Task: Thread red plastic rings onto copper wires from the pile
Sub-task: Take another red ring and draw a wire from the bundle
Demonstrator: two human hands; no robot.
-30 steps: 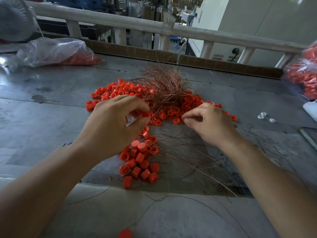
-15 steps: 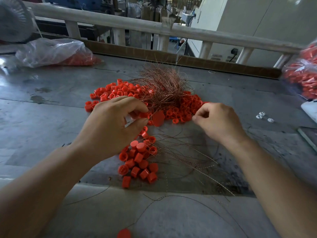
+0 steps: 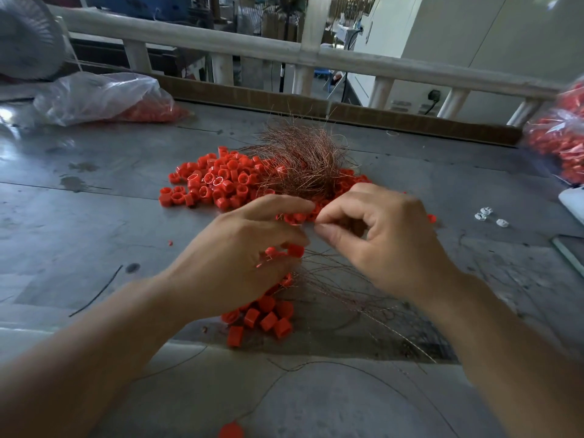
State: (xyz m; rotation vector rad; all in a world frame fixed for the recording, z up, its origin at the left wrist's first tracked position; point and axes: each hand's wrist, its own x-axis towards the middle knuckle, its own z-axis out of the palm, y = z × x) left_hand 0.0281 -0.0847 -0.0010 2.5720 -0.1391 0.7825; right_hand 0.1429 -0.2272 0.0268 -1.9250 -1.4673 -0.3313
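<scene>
A loose pile of red plastic rings [image 3: 215, 181] lies mid-table, with a tangled bundle of copper wires [image 3: 303, 162] on its right side. My left hand [image 3: 240, 257] is curled around a red ring [image 3: 295, 249], its fingertips right next to those of my right hand [image 3: 388, 241]. The right thumb and forefinger are pinched together on a thin copper wire, which is barely visible at the pinch. A cluster of rings on wires [image 3: 262, 317] lies below my left hand, and loose strands [image 3: 363, 298] fan out under my right wrist.
Clear plastic bags of red rings sit at the far left [image 3: 104, 96] and at the right edge [image 3: 559, 143]. Small white pieces [image 3: 488, 216] lie to the right. A lone red ring [image 3: 230, 430] rests near the front edge. A railing [image 3: 316, 55] runs behind the table.
My right hand has come back left from the ring pile, and its pinched fingertips now meet my left hand's. My left hand has stayed in place, still curled.
</scene>
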